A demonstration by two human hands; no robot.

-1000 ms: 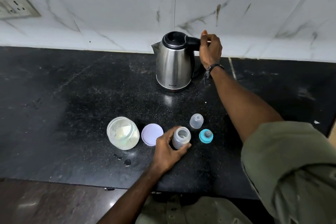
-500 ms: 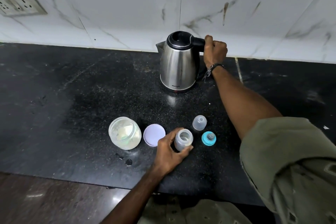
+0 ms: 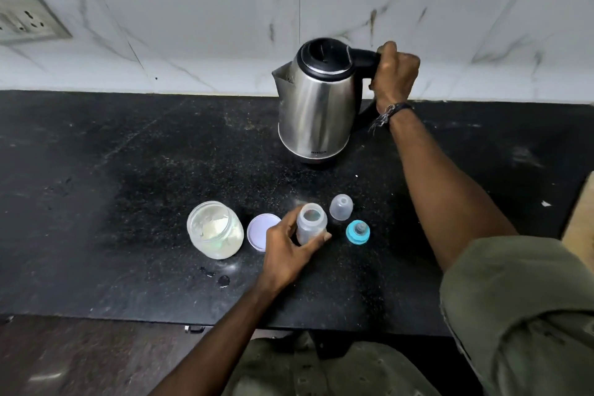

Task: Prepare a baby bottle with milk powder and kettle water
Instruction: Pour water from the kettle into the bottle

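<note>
Bottle upright on bench, uncapped, gripped by left hand. Right hand wrapped round kettle handle. Powder jar open beside it. Pouring and capping apparently remain; powder in bottle unclear.

A small dark brand mark sits low on the steel kettle, centre frame; too blurred to read.

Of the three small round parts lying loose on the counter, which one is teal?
The teal nipple ring, rightmost, right of the bottle. The dome cap is clear; the jar lid is pale lilac.
</note>
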